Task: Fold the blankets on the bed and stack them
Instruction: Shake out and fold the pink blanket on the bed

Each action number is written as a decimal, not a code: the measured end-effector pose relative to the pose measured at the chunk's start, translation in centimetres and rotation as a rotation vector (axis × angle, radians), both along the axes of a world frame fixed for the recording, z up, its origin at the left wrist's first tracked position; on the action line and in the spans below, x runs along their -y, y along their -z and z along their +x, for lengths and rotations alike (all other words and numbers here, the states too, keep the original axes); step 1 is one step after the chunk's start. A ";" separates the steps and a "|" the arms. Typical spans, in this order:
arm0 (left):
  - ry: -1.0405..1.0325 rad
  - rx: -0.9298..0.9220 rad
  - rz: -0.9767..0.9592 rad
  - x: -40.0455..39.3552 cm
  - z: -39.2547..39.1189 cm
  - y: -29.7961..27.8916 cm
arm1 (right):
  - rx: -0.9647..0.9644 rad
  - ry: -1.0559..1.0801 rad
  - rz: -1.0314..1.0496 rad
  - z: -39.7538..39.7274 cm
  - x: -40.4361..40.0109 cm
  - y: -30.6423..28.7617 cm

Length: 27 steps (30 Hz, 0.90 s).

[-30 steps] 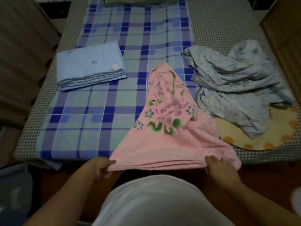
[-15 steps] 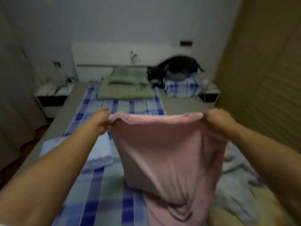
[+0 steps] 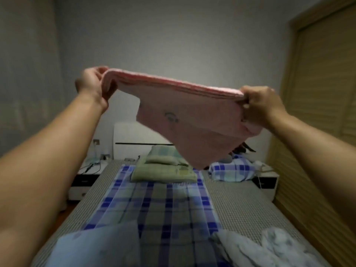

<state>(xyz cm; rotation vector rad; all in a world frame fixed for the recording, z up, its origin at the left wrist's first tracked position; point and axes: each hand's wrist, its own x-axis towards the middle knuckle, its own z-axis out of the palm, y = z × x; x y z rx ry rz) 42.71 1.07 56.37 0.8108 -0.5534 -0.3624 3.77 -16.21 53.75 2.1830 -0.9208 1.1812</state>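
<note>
I hold the pink blanket [image 3: 194,120] high in the air in front of me, its top edge stretched between both hands and its body billowing away toward the headboard. My left hand [image 3: 92,83] grips the left corner. My right hand [image 3: 260,105] grips the right corner, a little lower. Below on the bed [image 3: 240,205], a folded light blue blanket [image 3: 100,247] lies at the near left. A crumpled pale blue-grey blanket [image 3: 265,247] lies at the near right.
A blue plaid sheet [image 3: 159,207] runs down the middle of the bed. Green pillows [image 3: 163,168] and a plaid bundle [image 3: 231,170] sit by the white headboard [image 3: 134,139]. Nightstands [image 3: 84,180] flank the bed. A wooden wardrobe [image 3: 323,112] stands on the right.
Both hands lifted the pink blanket from the foot of the bed up to above head height; it now flies out forward instead of hanging. My view tilted upward.
</note>
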 end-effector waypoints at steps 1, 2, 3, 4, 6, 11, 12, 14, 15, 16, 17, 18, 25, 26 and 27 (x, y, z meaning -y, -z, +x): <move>-0.038 -0.049 0.010 -1.0 0.2 2.9 | -0.033 -0.038 -0.003 0.4 0.1 3.1; -0.098 -0.093 0.035 -2.0 0.5 6.3 | -0.079 -0.071 -0.008 0.6 -0.1 6.4; -0.160 -0.120 0.075 -3.2 0.2 9.7 | -0.132 -0.104 -0.011 0.8 -0.2 10.0; -0.230 -0.155 0.131 -4.5 -0.1 13.4 | -0.181 -0.137 -0.021 0.8 -0.4 13.8; -0.366 -0.105 0.300 -7.9 -0.5 21.9 | -0.263 -0.179 -0.052 0.6 -1.6 21.6; -0.367 0.011 1.031 -20.0 -5.2 45.1 | -0.517 -0.433 0.209 -3.7 -9.1 44.3; -0.342 0.009 1.233 -22.7 -6.2 49.9 | -0.576 -0.475 0.297 -5.2 -11.2 48.7; -0.206 0.104 1.555 -27.0 -8.9 57.9 | -0.709 -0.515 0.459 -8.2 -15.3 56.7; -0.117 0.115 1.669 -28.9 -10.2 60.9 | -0.793 -0.506 0.534 -9.7 -17.3 60.1; -0.036 0.098 1.746 -30.2 -11.3 63.0 | -0.876 -0.463 0.613 -10.9 -19.1 62.8; 0.014 0.116 1.783 -31.1 -12.3 64.6 | -0.920 -0.390 0.712 -12.0 -20.5 64.9; 0.051 0.166 1.796 -31.5 -13.0 65.4 | -0.914 -0.302 0.819 -12.7 -21.5 66.2; 0.191 0.376 1.909 -34.5 -11.1 67.7 | -0.183 0.418 1.272 -17.1 -25.4 65.3; 0.182 0.388 1.906 -34.7 -10.7 67.4 | -0.073 0.470 1.323 -17.3 -25.5 65.2; 0.170 0.392 1.893 -34.8 -10.4 67.1 | 0.013 0.503 1.370 -17.2 -25.4 65.2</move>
